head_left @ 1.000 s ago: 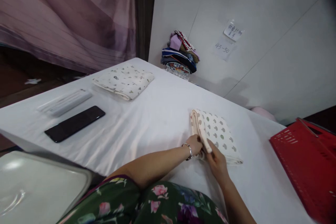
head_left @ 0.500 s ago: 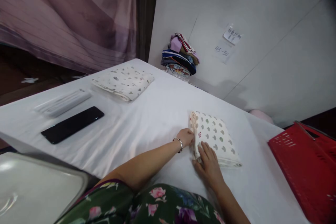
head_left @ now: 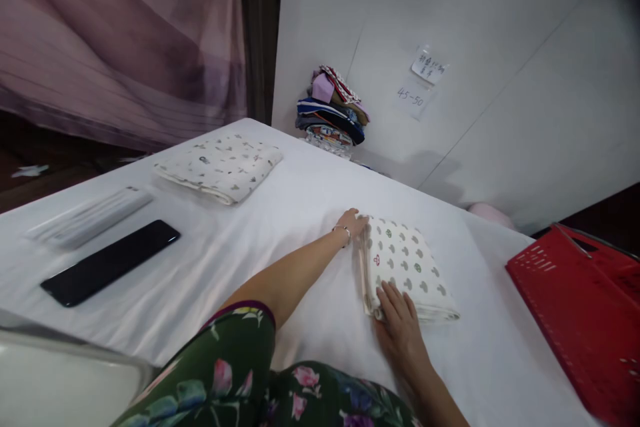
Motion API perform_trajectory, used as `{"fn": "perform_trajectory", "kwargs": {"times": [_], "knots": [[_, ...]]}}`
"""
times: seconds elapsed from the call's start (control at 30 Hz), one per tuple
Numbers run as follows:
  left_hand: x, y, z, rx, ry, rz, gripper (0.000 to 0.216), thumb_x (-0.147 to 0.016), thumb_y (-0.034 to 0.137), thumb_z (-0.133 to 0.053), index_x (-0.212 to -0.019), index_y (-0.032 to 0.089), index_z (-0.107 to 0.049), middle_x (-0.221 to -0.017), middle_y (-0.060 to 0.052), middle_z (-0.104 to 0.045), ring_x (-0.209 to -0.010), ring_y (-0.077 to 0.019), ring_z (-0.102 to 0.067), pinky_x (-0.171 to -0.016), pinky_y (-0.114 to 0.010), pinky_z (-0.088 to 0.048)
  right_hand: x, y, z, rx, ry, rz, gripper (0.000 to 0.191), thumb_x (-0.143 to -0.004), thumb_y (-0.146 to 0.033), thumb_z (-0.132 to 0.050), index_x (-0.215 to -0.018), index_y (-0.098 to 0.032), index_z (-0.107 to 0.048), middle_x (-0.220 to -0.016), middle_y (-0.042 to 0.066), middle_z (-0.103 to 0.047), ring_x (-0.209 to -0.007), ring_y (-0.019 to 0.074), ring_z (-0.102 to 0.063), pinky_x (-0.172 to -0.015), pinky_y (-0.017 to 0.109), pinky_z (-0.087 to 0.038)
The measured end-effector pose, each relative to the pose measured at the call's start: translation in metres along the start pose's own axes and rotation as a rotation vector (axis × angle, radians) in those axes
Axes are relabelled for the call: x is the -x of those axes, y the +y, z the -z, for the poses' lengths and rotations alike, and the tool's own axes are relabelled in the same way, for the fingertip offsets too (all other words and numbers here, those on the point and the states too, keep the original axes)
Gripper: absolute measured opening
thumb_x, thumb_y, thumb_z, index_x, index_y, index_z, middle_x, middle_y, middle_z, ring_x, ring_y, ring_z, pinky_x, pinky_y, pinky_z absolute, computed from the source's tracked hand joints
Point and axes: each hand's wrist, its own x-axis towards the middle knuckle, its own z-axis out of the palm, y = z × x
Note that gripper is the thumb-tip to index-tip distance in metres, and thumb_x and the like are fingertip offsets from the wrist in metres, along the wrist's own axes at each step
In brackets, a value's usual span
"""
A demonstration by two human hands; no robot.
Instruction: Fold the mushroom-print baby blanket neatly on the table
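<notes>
A folded cream cloth with a grey mushroom print and a few red and green ones lies on the white-covered table, its layered fold edge facing left. At the far left corner of this cloth, my left hand, wearing a bracelet, has its fingers closed around the edge. My right hand rests on the near left part, fingers stretched out flat over the print and the thumb low at the edge. Farther left lies another folded cream cloth with a small scattered print, apart from both hands.
On the left of the table are a black phone and a clear plastic-wrapped packet. A red plastic basket stands at the right. Stacked folded fabrics rise beyond the far edge by the wall. A pale stool-like surface is at lower left.
My left hand has slid away from me along the cloth's left edge to its far corner. My right hand stays on the near part. The view has shifted slightly.
</notes>
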Motion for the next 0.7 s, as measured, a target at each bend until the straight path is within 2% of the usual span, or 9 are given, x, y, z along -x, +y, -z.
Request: {"fn": "perform_trajectory", "kwargs": {"times": [0.1, 0.2, 0.37, 0.47, 0.53, 0.6, 0.7], "knots": [[-0.02, 0.008, -0.008, -0.063, -0.069, 0.002, 0.063, -0.069, 0.047, -0.059, -0.124, 0.02, -0.045, -0.127, -0.011, -0.05, -0.111, -0.0255, -0.05, -0.088, -0.03, -0.041, -0.001, 0.003, -0.003, 0.015, -0.002, 0.021, 0.059, -0.084, -0.02, -0.043, -0.141, -0.023, -0.025, -0.139, 0.011, -0.038, -0.129, 0.027, -0.033, -0.1, 0.048, -0.031], [-0.032, 0.013, -0.013, -0.137, -0.141, 0.044, 0.062, -0.061, 0.037, -0.066, -0.119, 0.018, -0.05, -0.115, -0.013, -0.058, -0.1, -0.0281, -0.057, -0.078, -0.032, -0.045, -0.002, 0.003, 0.0, 0.007, -0.013, 0.039, 0.062, -0.081, -0.014, -0.042, -0.141, -0.021, -0.025, -0.14, 0.011, -0.038, -0.13, 0.0264, -0.031, -0.099, 0.047, -0.032], [-0.034, 0.028, -0.009, -0.198, -0.159, 0.019, 0.056, -0.057, 0.023, -0.066, -0.111, 0.016, -0.055, -0.109, -0.012, -0.06, -0.095, -0.0262, -0.058, -0.074, -0.028, -0.045, -0.002, 0.009, 0.003, -0.064, -0.007, 0.061, 0.064, -0.077, -0.008, -0.041, -0.139, -0.022, -0.03, -0.137, 0.01, -0.041, -0.126, 0.0254, -0.038, -0.097, 0.046, -0.035], [-0.026, 0.033, 0.01, -0.191, -0.115, -0.026, 0.058, -0.059, 0.023, -0.065, -0.115, 0.018, -0.053, -0.113, -0.009, -0.059, -0.098, -0.0229, -0.057, -0.075, -0.025, -0.044, -0.004, 0.021, 0.006, -0.128, 0.067, 0.079, 0.06, -0.08, -0.011, -0.044, -0.138, -0.021, -0.034, -0.13, 0.011, -0.05, -0.119, 0.0246, -0.046, -0.094, 0.044, -0.04], [-0.016, 0.025, 0.031, -0.183, -0.074, -0.03, 0.057, -0.061, 0.024, -0.064, -0.117, 0.018, -0.052, -0.112, -0.007, -0.059, -0.097, -0.0208, -0.057, -0.076, -0.023, -0.044, -0.007, 0.03, 0.009, -0.164, 0.12, 0.103, 0.058, -0.08, -0.011, -0.044, -0.136, -0.021, -0.036, -0.127, 0.012, -0.052, -0.118, 0.0243, -0.047, -0.093, 0.045, -0.041], [0.001, 0.008, 0.054, -0.179, -0.036, 0.002, 0.053, -0.064, 0.025, -0.062, -0.116, 0.018, -0.053, -0.105, -0.006, -0.062, -0.091, -0.0193, -0.058, -0.074, -0.023, -0.044, -0.011, 0.036, 0.012, -0.193, 0.152, 0.14, 0.055, -0.081, -0.008, -0.042, -0.134, -0.021, -0.039, -0.126, 0.012, -0.053, -0.119, 0.0236, -0.046, -0.095, 0.047, -0.04], [0.043, -0.031, 0.085, -0.179, 0.034, 0.076, 0.047, -0.067, 0.026, -0.06, -0.112, 0.017, -0.055, -0.1, -0.005, -0.062, -0.091, -0.0188, -0.058, -0.074, -0.023, -0.044, -0.02, 0.039, 0.009, -0.241, 0.106, 0.218, 0.048, -0.082, -0.005, -0.041, -0.126, -0.021, -0.048, -0.123, 0.01, -0.056, -0.121, 0.0213, -0.045, -0.1, 0.048, -0.035]]}}
